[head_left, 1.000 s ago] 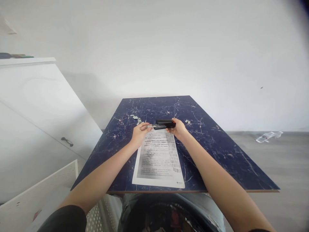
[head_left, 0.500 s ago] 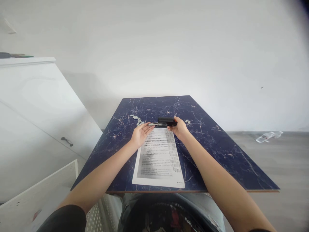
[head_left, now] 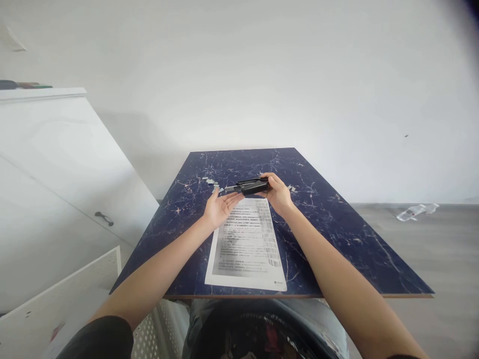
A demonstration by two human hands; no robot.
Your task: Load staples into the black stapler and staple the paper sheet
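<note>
A black stapler [head_left: 254,187] is tipped on its side above the far end of a printed sheet [head_left: 245,249], its metal staple rail [head_left: 232,188] jutting out to the left. My right hand [head_left: 277,193] is closed round the stapler's right end. Palm up, my left hand [head_left: 220,208] has its fingers stretched out just below the stapler; whether the fingertips touch it, I cannot tell. Small pale staple strips [head_left: 210,181] lie in a loose cluster beyond the left hand. More little strips [head_left: 292,188] lie just right of my right hand.
The dark blue marbled table [head_left: 337,254] carries everything and backs onto a white wall [head_left: 262,75]. A white cabinet [head_left: 56,164] with a dark handle stands on the left. A clear plastic item [head_left: 416,212] lies on the floor at right.
My right hand has turned the stapler over and tilted it, so its black body now faces nearer me. The left fingers have come off the rail and opened out, palm up.
</note>
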